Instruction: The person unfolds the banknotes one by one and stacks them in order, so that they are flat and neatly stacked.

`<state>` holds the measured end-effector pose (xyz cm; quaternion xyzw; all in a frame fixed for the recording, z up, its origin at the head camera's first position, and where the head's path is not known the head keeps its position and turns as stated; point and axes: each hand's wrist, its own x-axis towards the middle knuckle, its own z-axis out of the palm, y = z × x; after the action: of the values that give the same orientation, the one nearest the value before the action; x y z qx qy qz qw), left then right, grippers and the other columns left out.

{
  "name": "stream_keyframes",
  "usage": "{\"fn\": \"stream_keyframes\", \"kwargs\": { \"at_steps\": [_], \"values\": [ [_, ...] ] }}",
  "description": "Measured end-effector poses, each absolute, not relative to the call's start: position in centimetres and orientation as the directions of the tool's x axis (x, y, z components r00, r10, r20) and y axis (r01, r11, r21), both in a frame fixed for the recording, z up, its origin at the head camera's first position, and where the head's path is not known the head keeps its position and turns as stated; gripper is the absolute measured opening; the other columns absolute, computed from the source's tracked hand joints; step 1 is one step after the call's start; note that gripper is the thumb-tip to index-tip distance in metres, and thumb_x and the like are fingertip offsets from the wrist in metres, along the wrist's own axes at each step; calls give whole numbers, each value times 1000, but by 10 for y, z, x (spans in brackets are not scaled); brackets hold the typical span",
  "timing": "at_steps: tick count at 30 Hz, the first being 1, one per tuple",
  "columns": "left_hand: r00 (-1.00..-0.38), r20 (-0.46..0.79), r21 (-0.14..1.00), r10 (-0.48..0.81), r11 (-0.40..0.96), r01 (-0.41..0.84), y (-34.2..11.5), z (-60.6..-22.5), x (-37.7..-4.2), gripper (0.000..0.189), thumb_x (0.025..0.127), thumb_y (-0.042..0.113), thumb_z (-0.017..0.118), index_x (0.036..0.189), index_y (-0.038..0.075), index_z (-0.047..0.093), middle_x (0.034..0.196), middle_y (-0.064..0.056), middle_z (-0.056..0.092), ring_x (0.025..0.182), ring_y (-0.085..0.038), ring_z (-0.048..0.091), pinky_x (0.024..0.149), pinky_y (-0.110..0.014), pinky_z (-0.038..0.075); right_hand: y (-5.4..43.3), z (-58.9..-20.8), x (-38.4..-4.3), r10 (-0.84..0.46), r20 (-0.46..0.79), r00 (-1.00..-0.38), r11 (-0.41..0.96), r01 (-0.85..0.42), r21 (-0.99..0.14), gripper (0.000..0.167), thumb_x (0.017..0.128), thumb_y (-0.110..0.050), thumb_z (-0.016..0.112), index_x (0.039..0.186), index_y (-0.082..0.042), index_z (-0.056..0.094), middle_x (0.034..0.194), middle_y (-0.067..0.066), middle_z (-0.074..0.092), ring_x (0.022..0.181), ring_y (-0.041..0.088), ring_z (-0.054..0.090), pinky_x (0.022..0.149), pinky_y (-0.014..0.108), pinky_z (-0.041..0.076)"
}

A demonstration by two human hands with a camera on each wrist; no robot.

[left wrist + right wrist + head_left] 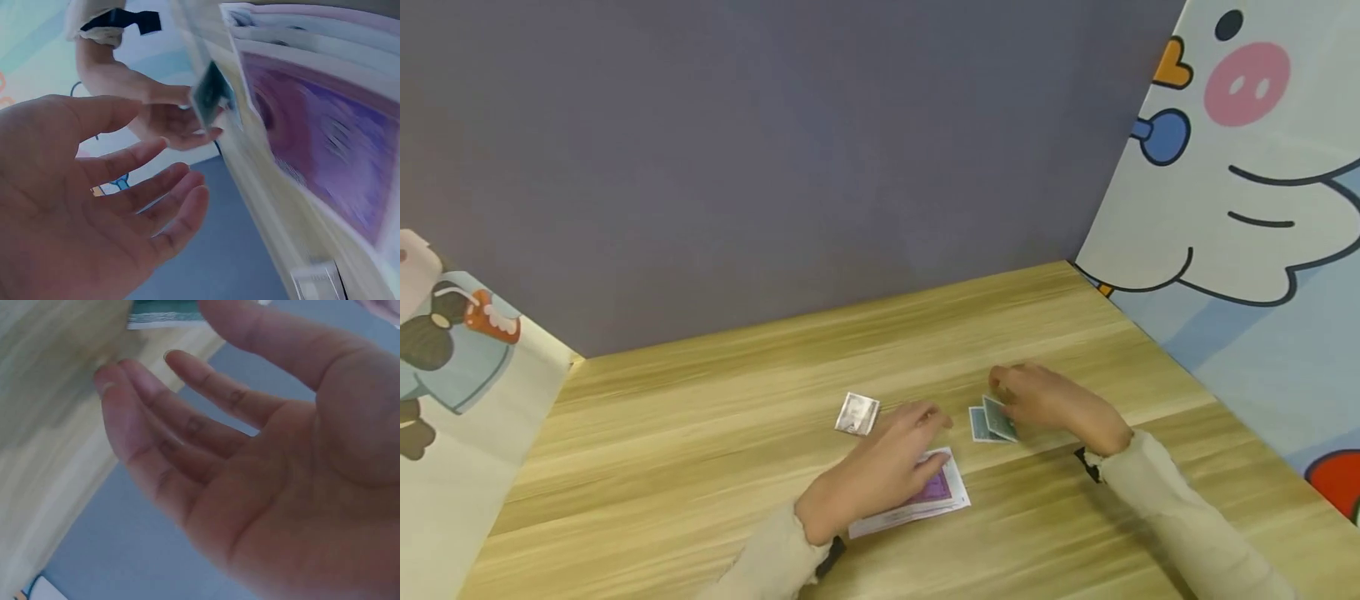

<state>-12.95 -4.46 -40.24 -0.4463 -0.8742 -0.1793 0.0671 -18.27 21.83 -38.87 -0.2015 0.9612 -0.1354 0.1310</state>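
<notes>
My left hand (pixel 887 467) hovers over a small stack of white-bordered sheets with a purple print (pixel 934 487), its fingers loosely bent and nothing between them. In the left wrist view the purple sheet (pixel 331 134) lies beyond the palm, blurred. My right hand (pixel 1048 404) is at a pair of small blue-green, stamp-like pieces. One piece (pixel 979 425) lies flat on the table, while the other (pixel 1000 419) stands tilted up against the thumb side of the hand. In the right wrist view the thumb overlaps the edge of the green piece (pixel 165 319); the other fingers are loosely bent, apart from it.
A small silvery-grey, stamp-like square (pixel 857 414) lies just beyond the left hand. The wooden table (pixel 715 408) meets a grey panel (pixel 775 167) at the back. Cartoon-printed panels stand at the left (pixel 482 467) and right (pixel 1210 250).
</notes>
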Motion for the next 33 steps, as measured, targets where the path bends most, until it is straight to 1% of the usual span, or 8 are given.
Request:
{"fn": "stream_keyframes", "kwargs": {
  "at_steps": [2,5,7,11,15,18,24,33],
  "values": [
    [-570,251,252,782,516,819,-34,-405,-132,43,98,27,64,134,3,57,135,-11,58,125,-24,56,106,-34,46,221,-391,-185,-436,-193,-879,871,-359,-337,30,88,-10,75,114,-3,61,102,7,67,91,23,59,77,42,52],
    [-539,164,309,826,475,824,-20,-409,-132,51,101,31,59,141,1,50,145,-17,50,134,-28,49,109,-39,43,221,-394,-187,-449,-185,-874,858,-365,-361,31,84,-11,79,110,-2,62,99,6,66,89,22,58,76,41,51],
    [-521,113,333,846,461,822,-12,-413,-132,53,102,36,56,142,1,49,148,-19,46,138,-28,44,108,-43,43,220,-395,-189,-451,-191,-872,858,-365,-361,31,84,-11,80,108,-3,63,97,5,65,87,21,58,75,40,51],
    [-508,24,329,861,473,817,0,-419,-128,55,101,44,55,140,6,52,151,-17,44,141,-26,40,105,-46,46,219,-398,-190,-464,-218,-859,854,-367,-369,30,84,-9,79,108,-3,63,93,2,63,83,17,57,73,37,51],
    [-502,-82,313,861,500,807,3,-422,-124,65,98,54,53,145,9,47,155,-15,37,144,-26,35,107,-51,43,217,-400,-190,-482,-232,-845,839,-368,-402,28,84,-5,78,107,-4,61,86,0,59,76,15,53,69,33,49],
    [-499,-108,291,860,507,811,2,-422,-122,69,97,57,53,147,10,45,156,-15,35,144,-26,34,108,-51,42,216,-402,-189,-492,-226,-840,831,-377,-409,24,84,-3,77,101,-7,61,81,-1,56,73,14,50,67,31,46],
    [-520,-104,267,848,528,806,1,-422,-119,65,96,59,54,144,16,50,155,-9,38,144,-19,34,107,-47,42,215,-404,-188,-498,-206,-843,831,-395,-393,18,86,-5,76,86,-12,59,78,-3,53,72,13,47,66,30,42],
    [-517,-113,247,848,528,813,-1,-422,-116,64,95,60,54,143,17,51,155,-9,36,144,-20,32,109,-47,41,221,-406,-192,-520,-201,-830,792,-381,-478,18,90,-7,72,82,-13,56,74,-3,50,69,12,45,63,27,39]
  ]
}}
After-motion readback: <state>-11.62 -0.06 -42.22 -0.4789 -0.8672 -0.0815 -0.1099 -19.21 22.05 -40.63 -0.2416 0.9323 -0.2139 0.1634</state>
